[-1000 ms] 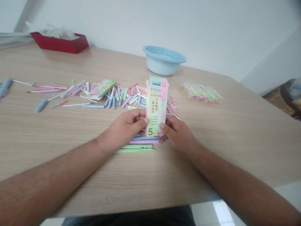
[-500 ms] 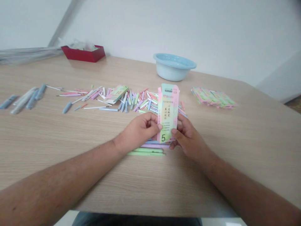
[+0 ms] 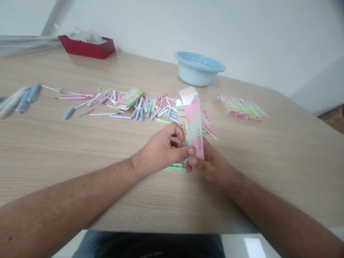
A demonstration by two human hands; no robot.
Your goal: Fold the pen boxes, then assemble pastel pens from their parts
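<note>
Upright between my two hands is a small pastel pink, yellow and green cardboard box [image 3: 191, 123], its top flap standing up. My left hand [image 3: 172, 145] grips it from the left, thumb across the lower front. My right hand [image 3: 206, 159] closes round the lower right side, thumb near the bottom edge. Under and behind the hands lie green pens [image 3: 174, 167], partly covered by my fingers. Beyond the box spreads a pile of pastel pens, caps and refills [image 3: 146, 107], with another pastel box [image 3: 131, 97] lying on it.
A stack of flat pastel boxes [image 3: 242, 107] lies at the right. At the back stand a light blue basin [image 3: 197, 73] and a red tray [image 3: 86, 48] with clear plastic in it. Thick blue and white pen parts [image 3: 23, 98] lie at the far left of the wooden table [image 3: 80, 150].
The box has turned from its flat printed face to show a pink side, and it now stands opened out with its flap raised. My left thumb has moved across its front.
</note>
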